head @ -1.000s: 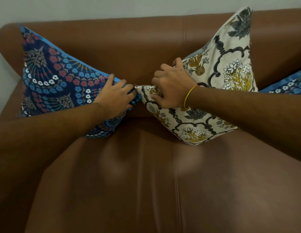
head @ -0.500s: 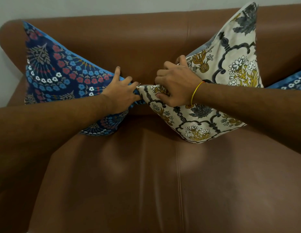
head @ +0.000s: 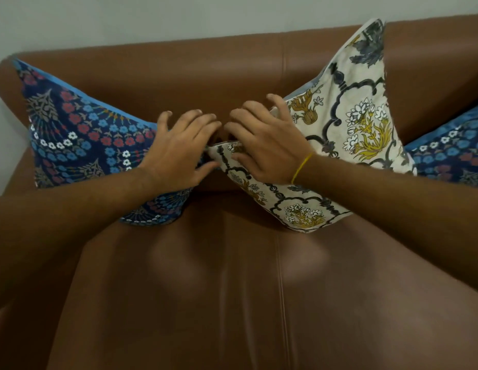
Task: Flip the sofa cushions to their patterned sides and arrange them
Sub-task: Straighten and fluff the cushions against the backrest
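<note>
Left hand [head: 179, 153] spread on a navy floral fabric cushion [head: 80, 134]; right hand [head: 264, 148] spread on a cream floral fabric cushion [head: 347, 124]. A third cushion [head: 451, 156] lies beyond the right hand: three in all.

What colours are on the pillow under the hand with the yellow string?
Cream cotton cushion with grey vines and yellow flowers, seen best in the head view.

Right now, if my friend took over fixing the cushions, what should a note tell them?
Left hand: open, fingers spread, lying on the dark blue cushion.
Right hand: open, resting on the cream cushion.
Both cushions stand on a corner against the sofa back, patterned sides out, inner corners meeting between the hands. Another blue cushion peeks in at the right.
Left: let go and check the spacing.
</note>
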